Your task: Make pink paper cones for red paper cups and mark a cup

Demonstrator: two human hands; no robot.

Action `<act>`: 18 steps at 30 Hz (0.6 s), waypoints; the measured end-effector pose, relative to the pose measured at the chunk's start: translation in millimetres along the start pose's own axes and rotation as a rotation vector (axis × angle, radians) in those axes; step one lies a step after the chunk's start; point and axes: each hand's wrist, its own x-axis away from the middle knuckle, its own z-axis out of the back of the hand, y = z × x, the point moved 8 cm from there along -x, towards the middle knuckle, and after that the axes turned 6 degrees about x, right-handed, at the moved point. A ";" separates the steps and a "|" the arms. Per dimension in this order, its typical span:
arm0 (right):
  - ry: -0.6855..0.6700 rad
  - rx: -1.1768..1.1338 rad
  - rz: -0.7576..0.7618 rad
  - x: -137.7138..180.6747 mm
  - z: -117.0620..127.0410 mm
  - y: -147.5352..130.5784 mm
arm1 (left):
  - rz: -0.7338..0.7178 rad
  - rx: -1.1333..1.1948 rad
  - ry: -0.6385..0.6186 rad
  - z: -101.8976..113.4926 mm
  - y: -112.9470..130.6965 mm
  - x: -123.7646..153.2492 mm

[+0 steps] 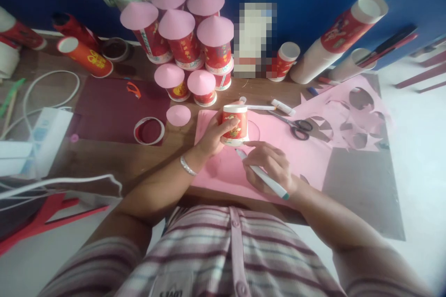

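Observation:
My left hand (213, 134) is closed round a short red paper tube (234, 115) with a white rim and a patterned white band at its bottom. It holds the tube upright over pink paper (285, 167) on the table. In my right hand (268, 164) is a white marker (268, 181) with a green end, its tip pointing toward the base of the tube. The index finger of that hand reaches to the tube's lower band; whether it touches cannot be told. Part of a drawn curve shows on the paper behind the tube.
Several red tubes with pink cone tops (177, 25) stand stacked at the back. Scissors (299, 128) and a glue stick (283, 107) lie right, beside cut pink scraps (343, 113). A pink disc (178, 115) and a ring (149, 131) are left. Tall tubes (343, 32) stand back right.

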 end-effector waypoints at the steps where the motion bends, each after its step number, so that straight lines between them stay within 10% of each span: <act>1: 0.004 0.010 0.001 -0.3 0.6 0.2 | 0.003 0.002 -0.001 -0.1 0.0 0.2; 18: -0.002 0.165 -0.008 0.2 7.3 3.9 | 0.019 0.168 0.036 4.8 3.6 -1.2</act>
